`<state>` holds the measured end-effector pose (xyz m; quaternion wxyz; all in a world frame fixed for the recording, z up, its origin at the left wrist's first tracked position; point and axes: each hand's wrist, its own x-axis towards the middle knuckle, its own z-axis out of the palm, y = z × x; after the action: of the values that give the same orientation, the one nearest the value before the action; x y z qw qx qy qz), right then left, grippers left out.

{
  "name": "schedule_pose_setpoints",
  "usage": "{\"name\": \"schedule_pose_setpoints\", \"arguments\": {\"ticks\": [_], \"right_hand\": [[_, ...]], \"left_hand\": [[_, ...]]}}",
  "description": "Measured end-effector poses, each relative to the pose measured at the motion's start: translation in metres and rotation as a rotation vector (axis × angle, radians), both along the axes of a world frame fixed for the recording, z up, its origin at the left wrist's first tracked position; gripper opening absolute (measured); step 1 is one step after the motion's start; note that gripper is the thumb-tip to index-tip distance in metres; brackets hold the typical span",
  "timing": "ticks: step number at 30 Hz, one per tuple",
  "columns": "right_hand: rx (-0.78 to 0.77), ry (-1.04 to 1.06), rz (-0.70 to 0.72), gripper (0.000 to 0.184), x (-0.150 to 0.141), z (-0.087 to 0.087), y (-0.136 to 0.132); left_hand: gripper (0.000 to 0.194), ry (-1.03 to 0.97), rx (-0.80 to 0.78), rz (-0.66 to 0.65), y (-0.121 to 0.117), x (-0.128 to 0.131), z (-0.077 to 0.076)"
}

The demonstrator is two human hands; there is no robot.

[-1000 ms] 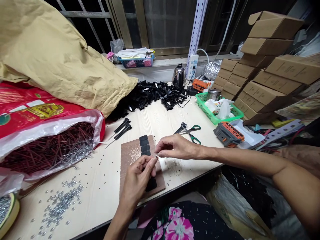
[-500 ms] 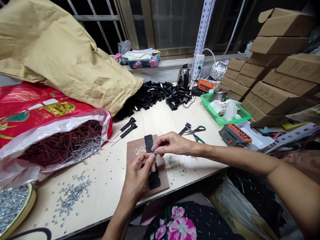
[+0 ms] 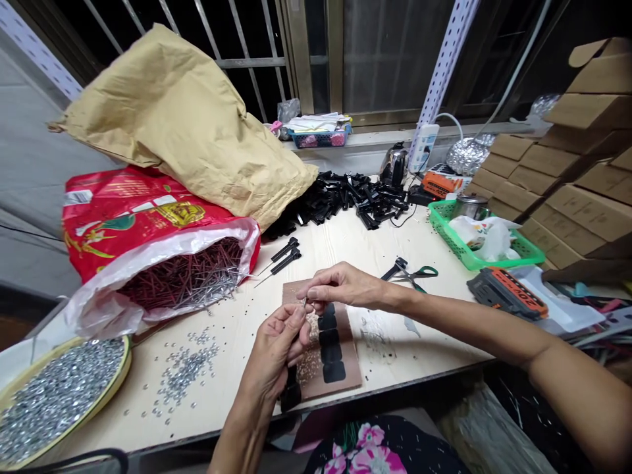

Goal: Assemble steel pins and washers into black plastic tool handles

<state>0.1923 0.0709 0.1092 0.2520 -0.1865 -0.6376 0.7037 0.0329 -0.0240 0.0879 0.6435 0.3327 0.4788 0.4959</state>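
My left hand [image 3: 276,349] and my right hand [image 3: 340,286] meet over a brown board [image 3: 345,375] at the table's front edge. Both pinch a thin metal pin [image 3: 304,302] between fingertips; the left also grips a black plastic piece [image 3: 290,395] that pokes out below the palm. A row of black pads [image 3: 330,332] lies on the board beside pale dust. Two black-handled pins [image 3: 281,257] rest on the table beyond the board.
A red sack of long pins [image 3: 182,280] lies open at left under a tan paper bag [image 3: 197,125]. A round tray of silver rivets [image 3: 54,392] sits front left, loose rivets [image 3: 185,368] beside it. Black parts pile [image 3: 345,197], scissors [image 3: 412,273], green basket [image 3: 444,227], cardboard boxes [image 3: 567,197] stand behind and right.
The view has swung left, bringing the rivet tray into sight. Both hands stay pinched together over the board, with the pin now held a little higher.
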Motion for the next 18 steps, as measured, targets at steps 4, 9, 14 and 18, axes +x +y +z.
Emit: {"name": "schedule_pose_setpoints", "arguments": {"ticks": [4,9,14,18], "right_hand": [[-0.015,0.001,0.013,0.039,-0.01,-0.001,0.003],[0.101,-0.013,-0.044,0.037,-0.017,0.0,0.003],[0.153,-0.019,-0.063,0.035,-0.019,0.0,0.004],[0.178,-0.03,-0.092,0.035,-0.019,-0.002,0.006]], "left_hand": [[0.025,-0.011,0.01,0.003,-0.001,-0.006,0.001],[0.028,-0.063,-0.019,0.014,-0.001,-0.008,0.0],[0.028,-0.074,0.013,0.087,0.002,-0.007,0.0],[0.026,-0.066,0.069,0.123,0.003,-0.002,0.003]]}}
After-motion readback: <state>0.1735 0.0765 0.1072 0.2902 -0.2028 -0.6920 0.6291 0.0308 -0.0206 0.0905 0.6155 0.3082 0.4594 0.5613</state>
